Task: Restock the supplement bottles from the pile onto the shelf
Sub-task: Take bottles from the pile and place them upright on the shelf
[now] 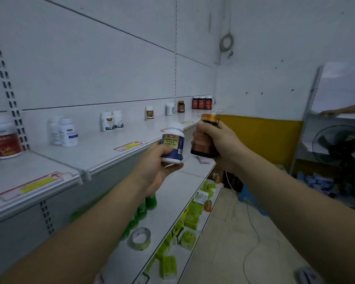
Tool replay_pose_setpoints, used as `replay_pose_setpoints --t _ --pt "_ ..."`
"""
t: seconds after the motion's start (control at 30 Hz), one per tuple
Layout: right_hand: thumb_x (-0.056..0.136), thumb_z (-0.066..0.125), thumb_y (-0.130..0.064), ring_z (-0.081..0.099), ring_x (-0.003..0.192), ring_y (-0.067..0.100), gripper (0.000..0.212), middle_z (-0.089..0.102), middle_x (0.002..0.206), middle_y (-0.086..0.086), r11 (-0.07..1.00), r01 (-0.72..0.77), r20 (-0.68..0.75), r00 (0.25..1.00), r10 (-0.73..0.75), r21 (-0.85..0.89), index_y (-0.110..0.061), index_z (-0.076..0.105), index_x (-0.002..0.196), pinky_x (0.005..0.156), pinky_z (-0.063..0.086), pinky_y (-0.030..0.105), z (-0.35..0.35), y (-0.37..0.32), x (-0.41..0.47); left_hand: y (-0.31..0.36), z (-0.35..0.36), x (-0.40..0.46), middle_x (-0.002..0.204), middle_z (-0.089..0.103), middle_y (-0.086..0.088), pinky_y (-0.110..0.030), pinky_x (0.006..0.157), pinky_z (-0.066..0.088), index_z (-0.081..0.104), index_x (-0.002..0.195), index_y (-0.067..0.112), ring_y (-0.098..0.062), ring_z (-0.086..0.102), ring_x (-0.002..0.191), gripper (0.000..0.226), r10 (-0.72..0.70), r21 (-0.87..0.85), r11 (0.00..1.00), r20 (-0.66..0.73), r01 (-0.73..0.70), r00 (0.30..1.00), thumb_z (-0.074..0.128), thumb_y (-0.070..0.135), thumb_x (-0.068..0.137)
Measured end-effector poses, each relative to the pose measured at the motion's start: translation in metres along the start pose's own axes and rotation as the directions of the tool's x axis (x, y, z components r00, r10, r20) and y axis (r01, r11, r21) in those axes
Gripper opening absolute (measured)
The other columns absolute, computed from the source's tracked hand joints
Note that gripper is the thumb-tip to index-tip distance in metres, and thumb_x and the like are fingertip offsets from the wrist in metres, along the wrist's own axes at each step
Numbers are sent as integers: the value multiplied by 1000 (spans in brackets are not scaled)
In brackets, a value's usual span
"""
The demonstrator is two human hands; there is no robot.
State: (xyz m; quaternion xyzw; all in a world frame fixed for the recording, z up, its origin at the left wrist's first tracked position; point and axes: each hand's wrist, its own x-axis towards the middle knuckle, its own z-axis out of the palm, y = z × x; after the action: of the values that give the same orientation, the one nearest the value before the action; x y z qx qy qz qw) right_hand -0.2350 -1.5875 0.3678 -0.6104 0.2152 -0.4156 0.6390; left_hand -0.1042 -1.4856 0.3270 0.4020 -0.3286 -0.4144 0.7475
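My left hand (154,169) grips a white bottle with a blue and yellow label (172,143), held upright in front of the shelf edge. My right hand (221,144) grips a dark brown bottle with a gold cap (205,138), just right of the white one. Both are raised beside the upper white shelf (103,148). On that shelf stand small groups of bottles: a red-labelled tub (5,138) at the far left, two white bottles (67,132), a white pair (112,120), single bottles (149,113), and three red bottles (202,102) at the far end.
Below, a lower shelf (172,193) holds green bottles (151,200), a tape roll (140,238) and several lime-green boxes (190,222). A cable (252,228) runs over the tiled floor. A fan (342,146) and another shelf unit stand at right, where another person's arm (344,110) reaches.
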Motion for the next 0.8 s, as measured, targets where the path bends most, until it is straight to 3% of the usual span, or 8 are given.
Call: replay_pose_setpoints --t 0.1,0.27,0.4,0.53,0.67,0.8 --pt "87 64 -29 63 102 30 23 63 112 13 999 -52 -17 998 52 16 -22 55 107 84 55 47 -14 7 56 -6 3 58 95 61 -14 -38 69 54 54 102 13 -26 59 83 22 -5 -32 999 6 6 1000 38 3 92" --pt "84 67 -25 67 92 27 25 67 103 10 999 -39 -17 999 40 16 -21 57 107 66 57 38 -46 14 135 -18 13 145 100 61 -14 -37 70 54 54 105 14 -26 59 86 24 -35 -26 999 9 35 999 37 2 92" --pt "82 69 -20 69 83 22 26 69 95 6 999 -17 19 1000 16 30 -21 58 106 64 56 37 -71 30 198 -33 16 200 101 62 -13 -38 72 55 55 106 15 -26 59 88 27 1 9 1000 -23 -1 1000 38 0 91" --pt "81 70 -17 68 79 17 28 68 95 5 1000 -4 139 990 1 18 -19 58 106 62 54 32 -79 48 266 -40 14 243 107 61 -11 -36 69 56 54 109 17 -25 60 91 29 67 71 996 -124 -59 990 41 -1 90" --pt "78 73 -19 65 89 20 35 66 100 5 1000 8 320 947 -17 31 -19 59 110 65 52 31 -65 64 327 -37 11 265 109 61 -13 -37 70 58 54 112 15 -27 62 93 34 204 134 976 -269 -173 941 44 -6 86" --pt "77 74 -25 67 84 18 30 68 95 3 996 -21 523 852 -26 82 -22 60 103 63 54 34 -30 72 358 -28 10 260 92 66 -8 -34 62 57 53 106 15 -19 68 71 34 326 229 942 -447 -245 833 45 -9 84"
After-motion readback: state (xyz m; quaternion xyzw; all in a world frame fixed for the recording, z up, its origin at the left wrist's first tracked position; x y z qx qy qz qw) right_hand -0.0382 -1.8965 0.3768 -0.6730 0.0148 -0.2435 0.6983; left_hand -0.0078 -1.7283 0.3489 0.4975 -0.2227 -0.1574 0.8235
